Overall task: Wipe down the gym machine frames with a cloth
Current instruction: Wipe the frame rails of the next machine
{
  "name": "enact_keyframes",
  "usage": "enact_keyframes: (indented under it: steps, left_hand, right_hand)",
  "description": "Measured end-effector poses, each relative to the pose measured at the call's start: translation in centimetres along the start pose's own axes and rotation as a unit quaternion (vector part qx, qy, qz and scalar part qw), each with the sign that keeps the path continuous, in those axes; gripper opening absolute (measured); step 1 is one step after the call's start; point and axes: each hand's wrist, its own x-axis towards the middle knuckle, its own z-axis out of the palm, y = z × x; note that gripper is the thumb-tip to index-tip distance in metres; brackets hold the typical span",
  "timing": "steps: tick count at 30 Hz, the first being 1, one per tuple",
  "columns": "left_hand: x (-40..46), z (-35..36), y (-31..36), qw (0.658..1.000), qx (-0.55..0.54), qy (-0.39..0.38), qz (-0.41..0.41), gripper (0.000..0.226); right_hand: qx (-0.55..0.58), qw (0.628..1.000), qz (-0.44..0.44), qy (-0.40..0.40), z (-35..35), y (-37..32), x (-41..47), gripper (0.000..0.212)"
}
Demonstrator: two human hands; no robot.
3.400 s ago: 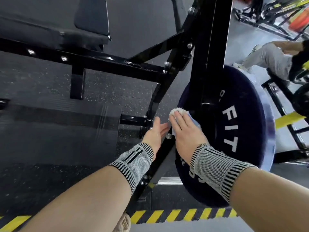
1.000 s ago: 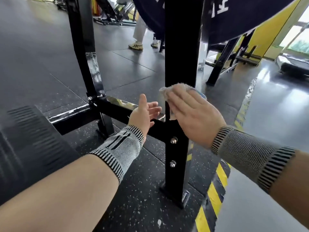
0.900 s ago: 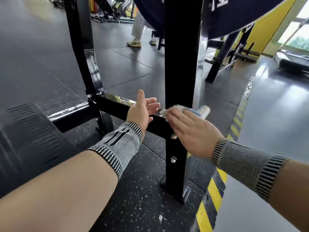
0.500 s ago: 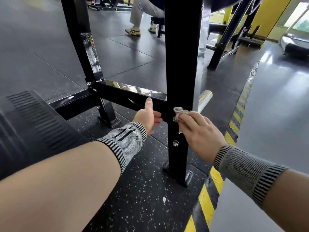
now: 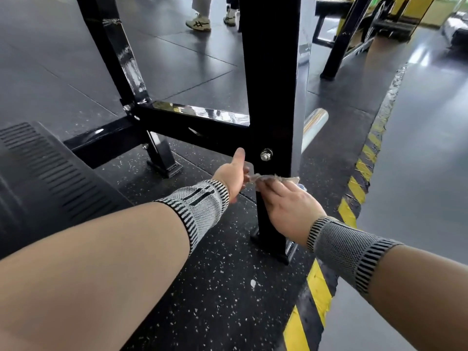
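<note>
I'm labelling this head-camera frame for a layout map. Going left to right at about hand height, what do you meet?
Ribbed black mat → angled frame foot → left hand → cloth under the right hand, on the black upright post → yellow-and-black floor stripe.

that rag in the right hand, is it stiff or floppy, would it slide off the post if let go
Probably floppy: the cloth crumples into ragged folds under the right hand. Likely light, since fingertips alone pin it. It would probably drop if released, as the black upright post looks glossy and vertical.
</note>
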Motion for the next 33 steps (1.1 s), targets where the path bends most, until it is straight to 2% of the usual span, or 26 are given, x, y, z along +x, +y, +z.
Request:
enact_keyframes:
  steps: [3,6,9,13,17,20,23,25,29,31,32,33]
  left_hand:
    - [0.3,0.3,-0.7,0.999,0.007,-0.03,-0.019,0.066]
    - [1.0,0.9,-1.5,0.998,0.022,-0.047,-0.028,0.068]
    - [1.8,1.4,-2.5,0.998,0.027,-0.048,-0.044,0.065]
    - [2.4,2.1,-3.6,0.995,0.011,-0.064,-0.071,0.042]
    - [2.5,2.8,-4.1,0.995,0.001,-0.073,-0.073,0.039]
    - [3.2,3.3,-4.5,0.996,-0.001,-0.056,-0.062,0.038]
    - [3.6,3.5,-5.2,0.995,0.003,-0.052,-0.083,0.038]
    - [3.6,3.6,-5.5,0.992,0.02,-0.061,-0.105,0.037]
    - [3.4,3.6,-5.2,0.989,0.026,-0.052,-0.135,0.038]
    - [3.1,3.5,-4.8,0.991,0.022,-0.042,-0.123,0.04]
    - [2.8,3.4,-4.5,0.993,0.017,-0.038,-0.108,0.041]
    - [2.5,3.1,-4.2,0.996,0.011,-0.036,-0.087,0.041]
  right_hand:
    - [0.069,0.994,0.052,0.068,0.5,-0.5,-1.1,0.046]
    - [0.099,0.982,0.064,0.147,1.3,-0.7,-2.1,0.043]
    - [0.1,0.978,0.059,0.171,2.4,-0.6,-2.9,0.04]
    - [0.113,0.976,0.032,0.183,3.8,-0.7,-3.3,0.037]
    - [0.094,0.988,-0.054,0.107,7.3,-1.9,-3.7,0.038]
    - [0.022,0.997,-0.07,-0.037,8.9,-3.5,-2.0,0.03]
    - [-0.037,0.984,-0.074,-0.156,9.6,-5.2,-0.5,0.05]
    - [-0.047,0.969,-0.09,-0.226,10.1,-5.6,-0.6,0.055]
    - [-0.077,0.934,-0.157,-0.31,9.4,-5.4,-1.2,0.045]
    - [-0.007,0.934,-0.142,-0.328,8.6,-5.6,-1.1,0.036]
    - [0.039,0.944,-0.115,-0.306,8.1,-5.9,-0.8,0.029]
    - [0.069,0.962,-0.098,-0.247,7.2,-6.0,-0.4,0.023]
